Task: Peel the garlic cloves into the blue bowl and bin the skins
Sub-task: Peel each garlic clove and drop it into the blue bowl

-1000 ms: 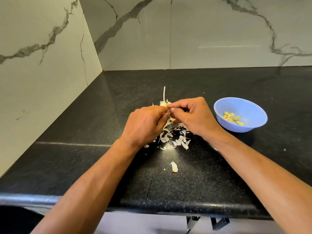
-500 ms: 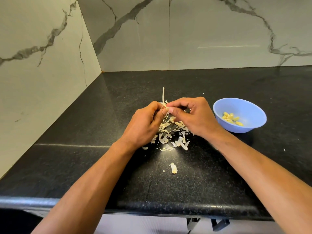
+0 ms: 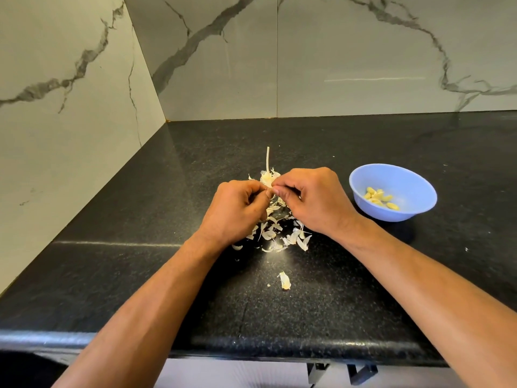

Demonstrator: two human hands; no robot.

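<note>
Both hands meet over the middle of the black worktop (image 3: pixel 126 275): the left hand (image 3: pixel 235 212) is curled with its thumb and fingertips pinching something small where it touches the right hand (image 3: pixel 313 203), whose thumb and forefinger pinch the same spot. What they hold is almost wholly hidden; it is judged to be a garlic clove being stripped.

To do this step well, one hand should steady the clove while the other nips a loose edge of skin and draws it away along the clove's length, keeping the work above the heap so the scraps fall together for binning.

The garlic skins (image 3: pixel 275 233) lie heaped under the hands, thin, papery and curled, off-white against the speckled, glossy stone. One stray skin (image 3: pixel 284 280) lies apart, nearer the front edge. Beyond the hands sits the remainder of the garlic head (image 3: pixel 266 177), pale, with a thin dry stalk standing up.

The blue bowl (image 3: pixel 419 180), round, smooth and seemingly plastic, rests toward the right edge, holding several peeled cloves (image 3: pixel 380 198), yellowish and glossy. No bin is in view.
</note>
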